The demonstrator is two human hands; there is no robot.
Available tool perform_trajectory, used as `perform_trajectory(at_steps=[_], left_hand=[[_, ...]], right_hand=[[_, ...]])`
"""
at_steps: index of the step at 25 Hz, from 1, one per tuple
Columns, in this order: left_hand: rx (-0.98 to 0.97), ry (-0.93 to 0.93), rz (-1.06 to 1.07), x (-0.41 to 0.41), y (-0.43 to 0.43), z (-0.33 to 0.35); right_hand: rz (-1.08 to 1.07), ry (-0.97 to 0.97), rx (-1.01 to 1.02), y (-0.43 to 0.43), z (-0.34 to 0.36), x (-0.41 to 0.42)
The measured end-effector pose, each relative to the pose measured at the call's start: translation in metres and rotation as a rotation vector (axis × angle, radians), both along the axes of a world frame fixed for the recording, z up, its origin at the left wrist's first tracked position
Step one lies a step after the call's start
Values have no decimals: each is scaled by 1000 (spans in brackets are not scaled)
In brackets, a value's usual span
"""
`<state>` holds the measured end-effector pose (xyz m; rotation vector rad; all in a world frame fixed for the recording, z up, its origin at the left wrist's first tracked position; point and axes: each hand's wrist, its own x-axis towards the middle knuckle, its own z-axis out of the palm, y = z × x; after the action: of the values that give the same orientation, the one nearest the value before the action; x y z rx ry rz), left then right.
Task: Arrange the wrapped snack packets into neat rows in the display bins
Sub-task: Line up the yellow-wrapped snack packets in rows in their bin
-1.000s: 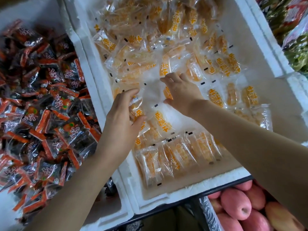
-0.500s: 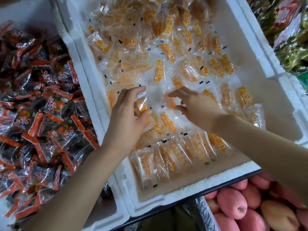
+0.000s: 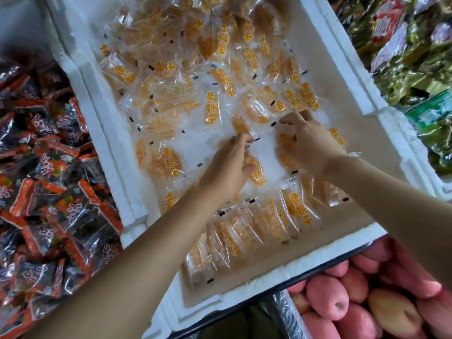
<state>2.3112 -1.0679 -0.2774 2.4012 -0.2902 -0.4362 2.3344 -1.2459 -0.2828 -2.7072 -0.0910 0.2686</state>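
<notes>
Many crinkly clear packets (image 3: 212,108), left hand (image 3: 226,167), right hand (image 3: 311,143) each pinching one, foam bin (image 3: 110,152)

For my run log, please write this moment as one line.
left hand: rests on orange packets | right hand: pinches one packet | front row: neat | foam bin: rest loose

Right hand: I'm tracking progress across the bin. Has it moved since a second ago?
Yes. The right hand has shifted rightward, nearer the right wall of the white foam bin.
</notes>
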Motion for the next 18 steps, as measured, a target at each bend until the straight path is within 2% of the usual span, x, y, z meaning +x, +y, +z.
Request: perform_trajectory(at_steps=[4, 7, 10, 13, 16, 18], left_hand=[[249, -186, -64, -3, 7, 0], [238, -139, -97, -6, 13, -2], [302, -222, -4, -3, 22, -2], [381, -99, 109, 9, 28, 0], [272, -4, 234, 24, 29, 4], [221, -4, 259, 28, 27, 12]], right_hand=[[75, 46, 176, 11, 0, -4], [102, 92, 218, 14, -3, -8], [29, 57, 174, 15, -6, -8], [13, 40, 157, 18, -8, -9], [2, 58, 206, 18, -9, -10], [-4, 79, 248, 18, -11, -11]])
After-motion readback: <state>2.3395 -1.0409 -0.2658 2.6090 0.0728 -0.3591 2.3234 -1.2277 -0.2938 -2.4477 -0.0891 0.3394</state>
